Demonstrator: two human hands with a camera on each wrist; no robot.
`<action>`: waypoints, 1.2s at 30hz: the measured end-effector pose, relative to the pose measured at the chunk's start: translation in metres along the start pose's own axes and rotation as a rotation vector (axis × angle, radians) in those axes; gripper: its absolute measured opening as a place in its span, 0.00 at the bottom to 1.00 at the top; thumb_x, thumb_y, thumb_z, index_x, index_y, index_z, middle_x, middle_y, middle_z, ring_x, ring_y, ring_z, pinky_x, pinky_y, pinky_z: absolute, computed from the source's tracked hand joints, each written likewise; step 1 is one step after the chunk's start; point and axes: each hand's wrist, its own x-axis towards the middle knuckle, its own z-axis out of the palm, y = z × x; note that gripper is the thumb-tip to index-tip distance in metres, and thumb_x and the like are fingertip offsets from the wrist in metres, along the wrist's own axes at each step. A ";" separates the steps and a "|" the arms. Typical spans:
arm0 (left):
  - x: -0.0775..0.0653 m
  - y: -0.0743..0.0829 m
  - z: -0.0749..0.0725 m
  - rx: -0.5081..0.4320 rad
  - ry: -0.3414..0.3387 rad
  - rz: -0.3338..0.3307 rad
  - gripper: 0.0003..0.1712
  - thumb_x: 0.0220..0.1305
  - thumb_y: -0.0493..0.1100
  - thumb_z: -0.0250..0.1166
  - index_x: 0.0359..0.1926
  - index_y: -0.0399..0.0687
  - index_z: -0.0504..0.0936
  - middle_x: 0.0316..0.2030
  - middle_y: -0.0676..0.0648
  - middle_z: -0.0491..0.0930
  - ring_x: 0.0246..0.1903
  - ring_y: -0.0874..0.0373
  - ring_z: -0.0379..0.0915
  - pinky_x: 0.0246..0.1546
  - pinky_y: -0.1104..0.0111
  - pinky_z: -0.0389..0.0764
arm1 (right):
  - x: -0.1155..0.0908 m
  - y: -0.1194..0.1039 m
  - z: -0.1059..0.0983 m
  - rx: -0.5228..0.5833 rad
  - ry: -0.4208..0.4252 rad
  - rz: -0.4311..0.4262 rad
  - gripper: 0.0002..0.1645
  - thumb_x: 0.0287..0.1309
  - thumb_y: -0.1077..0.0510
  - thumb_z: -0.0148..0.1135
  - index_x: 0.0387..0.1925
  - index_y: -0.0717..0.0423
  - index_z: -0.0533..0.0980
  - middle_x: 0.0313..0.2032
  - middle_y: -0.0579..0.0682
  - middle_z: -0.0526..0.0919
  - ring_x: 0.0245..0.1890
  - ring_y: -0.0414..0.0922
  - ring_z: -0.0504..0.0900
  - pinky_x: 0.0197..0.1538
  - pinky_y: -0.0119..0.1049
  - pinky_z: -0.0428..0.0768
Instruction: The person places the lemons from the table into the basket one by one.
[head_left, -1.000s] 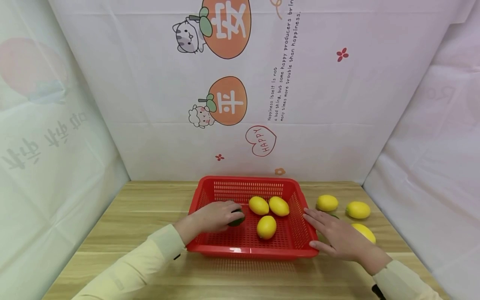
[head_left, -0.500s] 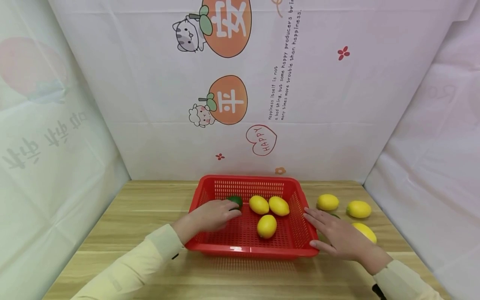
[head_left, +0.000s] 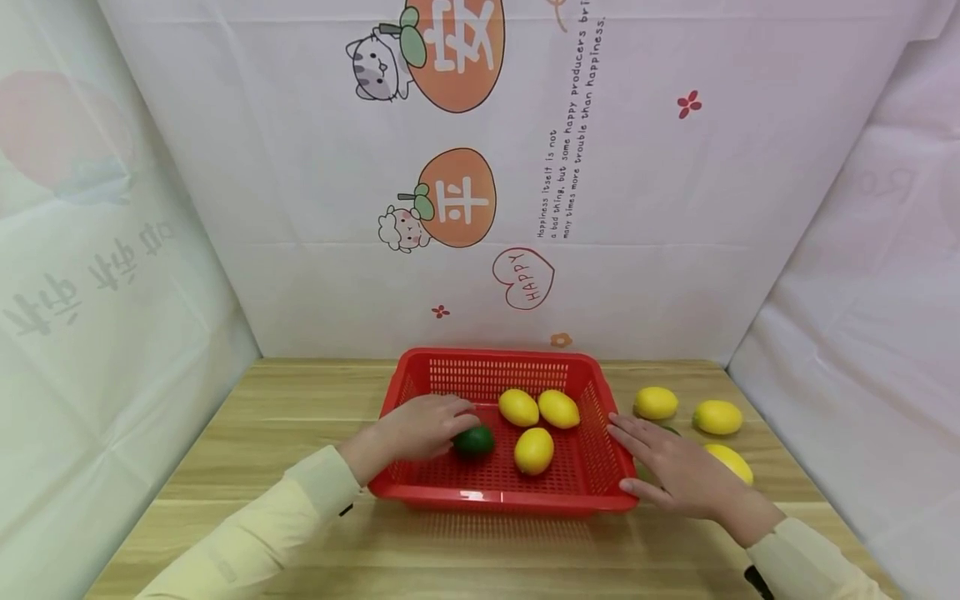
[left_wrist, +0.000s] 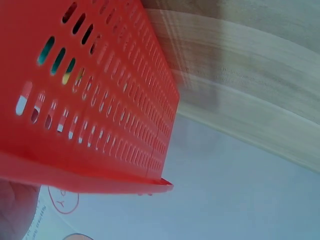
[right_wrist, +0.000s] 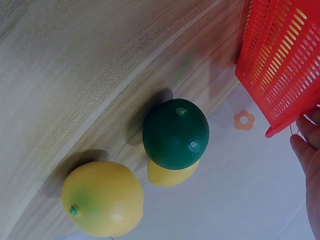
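The place is booth-like: white printed sheets (head_left: 637,208) line the far, left and right edges of a wood-grain surface (head_left: 315,408).

head: above and behind left hand (head_left: 426,427) and right hand (head_left: 678,467), facing forward-down, farthest | left wrist: close outside red basket (left_wrist: 75,162), inverted | right wrist: near fruit (right_wrist: 175,140) beside right hand, inverted | head/right wrist share: fruit, basket

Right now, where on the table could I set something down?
Bare table: behind the left sleeve, left of the basket; also in front, between both sleeves. Crowded: right of the basket, with lemons, a green fruit and the right hand.
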 end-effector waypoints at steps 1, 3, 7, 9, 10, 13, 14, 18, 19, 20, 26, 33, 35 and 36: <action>0.000 -0.001 -0.001 0.001 0.012 0.000 0.29 0.56 0.45 0.73 0.60 0.51 0.77 0.57 0.47 0.77 0.58 0.54 0.72 0.57 0.61 0.74 | 0.000 0.000 0.000 0.000 0.003 -0.001 0.41 0.58 0.43 0.65 0.65 0.63 0.68 0.66 0.59 0.68 0.63 0.58 0.70 0.56 0.52 0.76; -0.002 -0.002 -0.003 0.008 0.032 0.002 0.30 0.55 0.46 0.74 0.59 0.51 0.77 0.57 0.47 0.77 0.57 0.54 0.72 0.56 0.62 0.75 | 0.000 0.001 0.000 0.001 0.010 -0.005 0.41 0.57 0.43 0.66 0.65 0.63 0.69 0.66 0.59 0.68 0.62 0.58 0.70 0.56 0.52 0.76; -0.006 -0.005 -0.008 0.022 0.073 -0.003 0.30 0.53 0.46 0.75 0.58 0.50 0.78 0.56 0.46 0.78 0.56 0.54 0.73 0.55 0.62 0.76 | 0.000 0.001 0.000 -0.003 0.015 -0.010 0.41 0.57 0.43 0.66 0.65 0.63 0.69 0.66 0.59 0.69 0.62 0.58 0.71 0.56 0.53 0.76; -0.010 -0.007 -0.011 0.017 0.087 -0.012 0.31 0.52 0.45 0.76 0.58 0.50 0.77 0.56 0.46 0.78 0.56 0.53 0.73 0.55 0.62 0.76 | 0.000 0.002 0.000 -0.006 0.009 -0.007 0.42 0.58 0.42 0.65 0.65 0.63 0.68 0.66 0.59 0.68 0.62 0.57 0.70 0.56 0.52 0.76; -0.012 -0.008 -0.013 0.017 0.094 -0.017 0.32 0.52 0.45 0.76 0.58 0.49 0.77 0.56 0.45 0.78 0.56 0.53 0.74 0.55 0.61 0.76 | 0.000 0.002 0.000 -0.005 0.006 -0.005 0.42 0.58 0.42 0.65 0.66 0.63 0.68 0.66 0.59 0.68 0.63 0.57 0.70 0.56 0.53 0.76; -0.018 -0.011 -0.017 0.014 0.109 -0.036 0.32 0.52 0.45 0.76 0.59 0.49 0.77 0.57 0.44 0.77 0.56 0.51 0.73 0.54 0.60 0.77 | 0.000 0.002 0.000 -0.003 -0.004 0.001 0.42 0.59 0.41 0.64 0.66 0.62 0.68 0.66 0.58 0.68 0.63 0.57 0.70 0.57 0.52 0.76; -0.020 -0.012 -0.018 0.013 0.114 -0.038 0.32 0.52 0.45 0.76 0.59 0.48 0.77 0.57 0.44 0.77 0.57 0.51 0.73 0.54 0.60 0.77 | 0.000 0.002 0.000 -0.003 -0.006 0.002 0.42 0.59 0.41 0.64 0.66 0.62 0.68 0.67 0.58 0.68 0.63 0.57 0.69 0.57 0.52 0.76; -0.027 -0.018 -0.020 0.019 0.148 -0.044 0.30 0.54 0.45 0.75 0.58 0.47 0.78 0.57 0.43 0.76 0.56 0.50 0.73 0.55 0.59 0.76 | 0.000 0.001 -0.001 -0.001 -0.007 0.004 0.42 0.59 0.41 0.65 0.66 0.62 0.68 0.67 0.58 0.68 0.63 0.57 0.69 0.57 0.52 0.75; -0.029 -0.019 -0.020 0.019 0.158 -0.047 0.29 0.54 0.45 0.75 0.58 0.47 0.78 0.57 0.43 0.77 0.56 0.49 0.73 0.55 0.59 0.76 | 0.000 0.001 -0.001 0.002 -0.008 0.004 0.42 0.59 0.41 0.65 0.66 0.62 0.68 0.67 0.58 0.67 0.64 0.57 0.69 0.57 0.52 0.75; -0.031 -0.020 -0.020 0.018 0.170 -0.049 0.29 0.54 0.44 0.74 0.57 0.46 0.78 0.56 0.43 0.77 0.56 0.49 0.74 0.55 0.58 0.76 | 0.000 0.001 -0.001 0.002 -0.009 0.006 0.42 0.59 0.41 0.64 0.66 0.62 0.68 0.67 0.58 0.67 0.64 0.57 0.69 0.57 0.52 0.75; -0.045 -0.026 -0.022 0.006 0.252 -0.066 0.28 0.53 0.45 0.75 0.55 0.42 0.79 0.54 0.40 0.78 0.53 0.47 0.75 0.53 0.56 0.78 | 0.000 0.000 -0.001 0.003 -0.006 0.008 0.41 0.58 0.42 0.65 0.66 0.62 0.68 0.67 0.58 0.68 0.63 0.57 0.69 0.57 0.52 0.75; -0.065 -0.031 -0.020 0.037 0.348 -0.069 0.29 0.54 0.48 0.72 0.55 0.40 0.79 0.55 0.38 0.77 0.54 0.44 0.74 0.55 0.53 0.76 | 0.000 0.000 0.000 -0.012 0.020 -0.005 0.41 0.57 0.43 0.66 0.65 0.63 0.69 0.65 0.59 0.69 0.62 0.58 0.71 0.55 0.53 0.76; -0.070 -0.031 -0.020 0.030 0.338 -0.094 0.30 0.55 0.50 0.71 0.56 0.41 0.79 0.57 0.38 0.76 0.56 0.44 0.73 0.56 0.52 0.74 | 0.000 0.000 0.000 -0.015 0.022 -0.005 0.41 0.57 0.43 0.66 0.64 0.63 0.69 0.65 0.59 0.69 0.62 0.58 0.71 0.55 0.53 0.76; -0.073 -0.031 -0.019 0.024 0.329 -0.109 0.30 0.56 0.51 0.71 0.57 0.41 0.79 0.58 0.38 0.76 0.57 0.44 0.72 0.57 0.51 0.74 | 0.000 0.000 0.000 -0.013 0.020 -0.003 0.41 0.57 0.43 0.66 0.65 0.63 0.69 0.66 0.59 0.69 0.62 0.58 0.71 0.56 0.52 0.76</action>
